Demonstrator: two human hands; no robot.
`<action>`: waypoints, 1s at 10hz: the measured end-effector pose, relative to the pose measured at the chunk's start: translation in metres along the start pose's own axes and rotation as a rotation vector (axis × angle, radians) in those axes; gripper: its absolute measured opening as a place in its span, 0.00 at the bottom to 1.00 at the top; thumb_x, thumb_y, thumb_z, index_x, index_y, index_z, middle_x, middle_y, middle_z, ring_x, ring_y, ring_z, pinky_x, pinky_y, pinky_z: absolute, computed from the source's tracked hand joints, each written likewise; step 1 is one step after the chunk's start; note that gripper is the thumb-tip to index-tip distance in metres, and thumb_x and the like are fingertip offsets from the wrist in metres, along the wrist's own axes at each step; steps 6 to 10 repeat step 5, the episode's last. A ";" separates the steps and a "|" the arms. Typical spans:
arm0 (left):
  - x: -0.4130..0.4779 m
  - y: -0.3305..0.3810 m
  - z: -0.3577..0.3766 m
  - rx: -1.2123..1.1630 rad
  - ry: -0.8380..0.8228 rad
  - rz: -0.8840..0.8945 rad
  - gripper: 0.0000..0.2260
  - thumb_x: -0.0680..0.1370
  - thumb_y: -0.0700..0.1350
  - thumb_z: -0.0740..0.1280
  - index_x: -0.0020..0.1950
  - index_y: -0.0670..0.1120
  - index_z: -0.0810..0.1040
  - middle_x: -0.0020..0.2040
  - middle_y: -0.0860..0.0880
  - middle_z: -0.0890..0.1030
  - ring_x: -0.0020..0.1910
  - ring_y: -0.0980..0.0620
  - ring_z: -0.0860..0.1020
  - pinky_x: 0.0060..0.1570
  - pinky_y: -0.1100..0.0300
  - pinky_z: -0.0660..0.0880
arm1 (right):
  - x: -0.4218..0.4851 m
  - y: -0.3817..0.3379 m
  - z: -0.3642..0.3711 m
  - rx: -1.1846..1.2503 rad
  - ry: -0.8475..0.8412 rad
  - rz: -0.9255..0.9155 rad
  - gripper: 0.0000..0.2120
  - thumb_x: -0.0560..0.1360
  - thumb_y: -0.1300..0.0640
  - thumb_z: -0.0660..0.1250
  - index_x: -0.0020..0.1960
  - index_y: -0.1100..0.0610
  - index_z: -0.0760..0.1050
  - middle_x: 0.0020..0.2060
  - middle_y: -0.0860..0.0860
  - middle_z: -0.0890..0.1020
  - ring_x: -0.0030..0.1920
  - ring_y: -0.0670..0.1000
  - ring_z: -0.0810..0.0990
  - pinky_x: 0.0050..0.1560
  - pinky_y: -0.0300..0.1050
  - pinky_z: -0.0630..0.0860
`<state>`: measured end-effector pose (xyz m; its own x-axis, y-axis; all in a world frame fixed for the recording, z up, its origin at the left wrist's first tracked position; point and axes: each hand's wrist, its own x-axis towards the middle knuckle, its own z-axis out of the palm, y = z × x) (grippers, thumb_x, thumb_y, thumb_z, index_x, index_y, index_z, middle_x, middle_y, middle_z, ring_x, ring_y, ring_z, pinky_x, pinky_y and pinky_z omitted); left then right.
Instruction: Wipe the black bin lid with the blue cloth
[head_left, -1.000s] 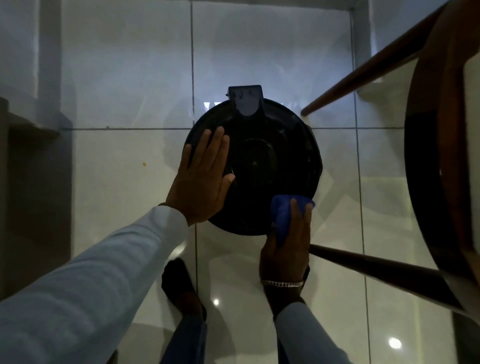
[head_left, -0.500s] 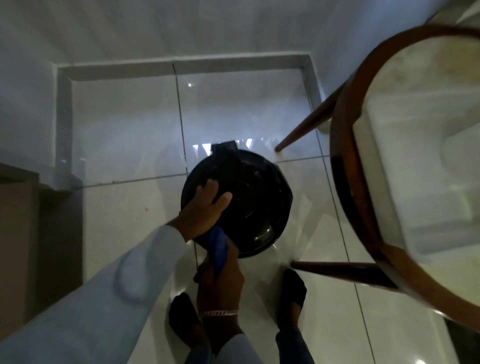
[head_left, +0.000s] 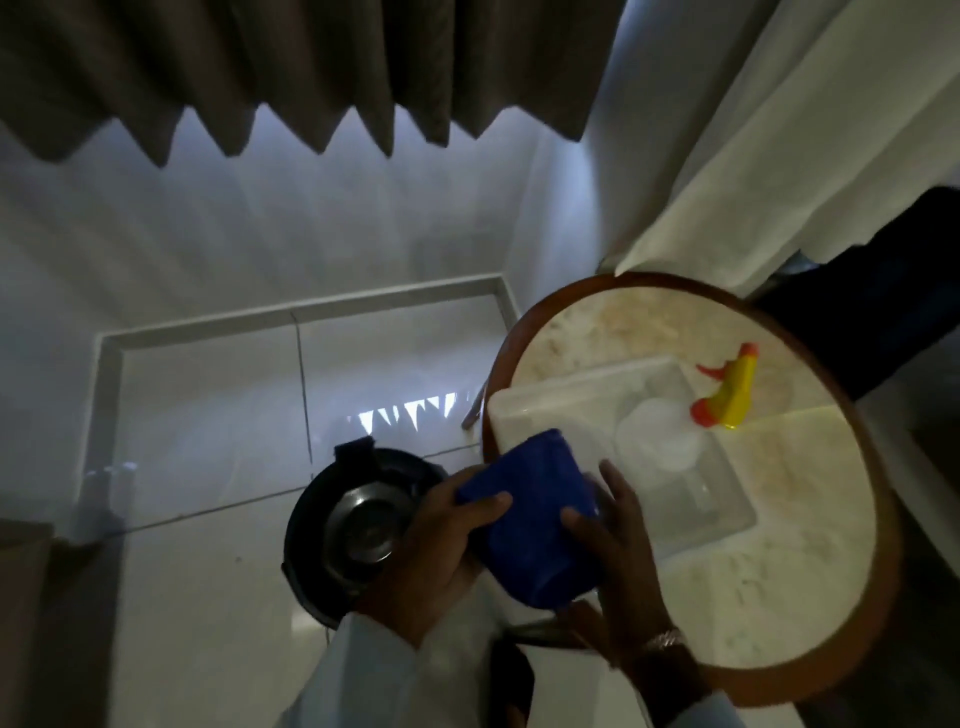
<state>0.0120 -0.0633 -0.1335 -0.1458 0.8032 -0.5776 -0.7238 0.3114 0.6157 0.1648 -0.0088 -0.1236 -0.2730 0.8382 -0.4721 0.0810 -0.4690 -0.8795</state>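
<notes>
My left hand (head_left: 441, 540) and right hand (head_left: 618, 545) both grip the blue cloth (head_left: 535, 519), held up at 3 o'clock of the black bin lid (head_left: 353, 525) on the floor (head_left: 208, 597), beside the round desk (head_left: 779, 571).

I stand on a glossy white tiled floor (head_left: 208, 405) with a raised white skirting along the wall (head_left: 260, 223). A dark pleated curtain (head_left: 311, 67) hangs above, its zigzag hem mirrored as bright light on the tiles. To my right sits a round wood-rimmed table (head_left: 779, 597) with a pale marbled top, beside a white drape (head_left: 779, 130).
</notes>
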 end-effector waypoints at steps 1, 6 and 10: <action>0.033 -0.015 0.039 0.375 0.100 0.066 0.15 0.74 0.38 0.68 0.61 0.45 0.76 0.59 0.42 0.81 0.59 0.42 0.79 0.62 0.44 0.76 | 0.040 -0.006 -0.039 -0.093 0.058 0.085 0.17 0.69 0.64 0.73 0.53 0.49 0.75 0.56 0.56 0.80 0.53 0.57 0.80 0.52 0.56 0.79; -0.005 0.035 0.067 0.769 0.504 0.335 0.21 0.79 0.39 0.63 0.72 0.46 0.66 0.71 0.47 0.72 0.69 0.47 0.70 0.66 0.57 0.66 | 0.069 -0.030 -0.033 -1.007 0.025 -0.050 0.36 0.71 0.51 0.69 0.73 0.56 0.55 0.70 0.57 0.68 0.68 0.58 0.68 0.68 0.53 0.67; -0.005 0.035 0.067 0.769 0.504 0.335 0.21 0.79 0.39 0.63 0.72 0.46 0.66 0.71 0.47 0.72 0.69 0.47 0.70 0.66 0.57 0.66 | 0.069 -0.030 -0.033 -1.007 0.025 -0.050 0.36 0.71 0.51 0.69 0.73 0.56 0.55 0.70 0.57 0.68 0.68 0.58 0.68 0.68 0.53 0.67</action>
